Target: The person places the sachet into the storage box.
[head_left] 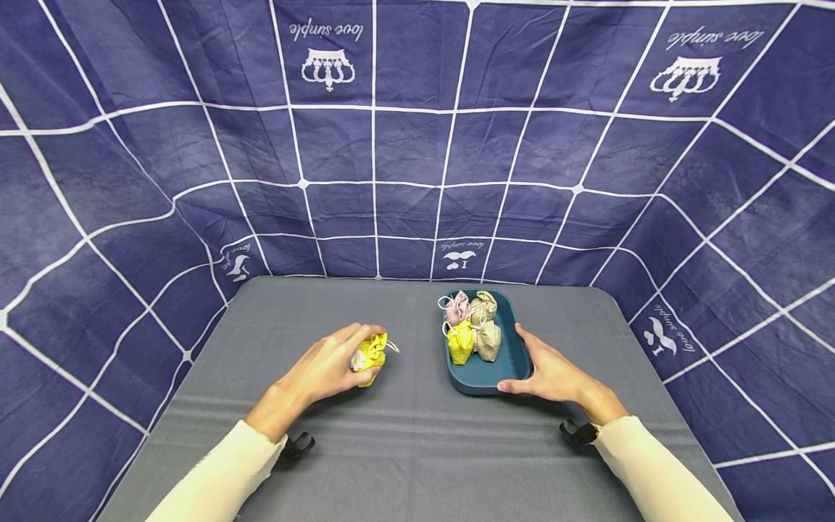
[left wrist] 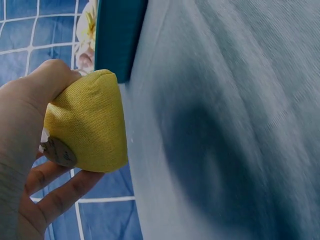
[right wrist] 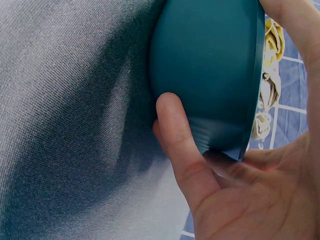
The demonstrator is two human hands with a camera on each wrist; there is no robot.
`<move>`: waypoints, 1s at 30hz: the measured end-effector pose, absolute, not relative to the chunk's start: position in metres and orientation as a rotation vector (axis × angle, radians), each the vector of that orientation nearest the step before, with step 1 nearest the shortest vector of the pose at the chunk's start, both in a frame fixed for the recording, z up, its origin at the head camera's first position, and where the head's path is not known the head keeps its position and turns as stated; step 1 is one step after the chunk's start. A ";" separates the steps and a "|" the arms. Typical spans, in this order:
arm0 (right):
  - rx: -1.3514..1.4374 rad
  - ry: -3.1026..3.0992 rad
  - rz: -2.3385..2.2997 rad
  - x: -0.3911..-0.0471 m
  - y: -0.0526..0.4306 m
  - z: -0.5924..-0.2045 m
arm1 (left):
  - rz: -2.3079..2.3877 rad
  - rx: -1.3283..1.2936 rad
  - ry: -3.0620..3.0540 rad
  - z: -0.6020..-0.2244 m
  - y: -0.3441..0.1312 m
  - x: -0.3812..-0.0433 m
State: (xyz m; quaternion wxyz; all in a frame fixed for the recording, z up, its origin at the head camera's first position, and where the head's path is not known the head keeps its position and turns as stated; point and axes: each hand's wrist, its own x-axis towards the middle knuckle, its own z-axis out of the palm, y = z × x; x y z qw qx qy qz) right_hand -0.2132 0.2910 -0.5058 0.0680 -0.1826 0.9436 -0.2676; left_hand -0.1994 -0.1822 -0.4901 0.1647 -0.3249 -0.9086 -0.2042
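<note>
My left hand [head_left: 335, 361] grips a small yellow drawstring pouch [head_left: 370, 357] between thumb and fingers, to the left of a teal tray [head_left: 485, 380]. In the left wrist view the pouch [left wrist: 95, 120] hangs above the cloth, with a round tag on its side and a shadow below. My right hand [head_left: 554, 368] holds the tray's right side, thumb at the near edge and fingers along the outer wall [right wrist: 210, 65]. Inside the tray sit a pink pouch [head_left: 458, 309], a yellow pouch [head_left: 461, 344] and two beige ones, the nearer one [head_left: 488, 342] beside the yellow.
A grey cloth [head_left: 391, 449] covers the table, with slight creases. Blue curtain fabric [head_left: 404, 145] with white grid lines rises behind and on both sides. Dark straps [head_left: 578, 432] show near the wrists, by the cream sleeves.
</note>
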 end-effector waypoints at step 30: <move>-0.538 2.824 -0.810 -0.214 0.292 -0.505 | -0.546 -1.122 -2.459 -0.474 -0.095 -0.212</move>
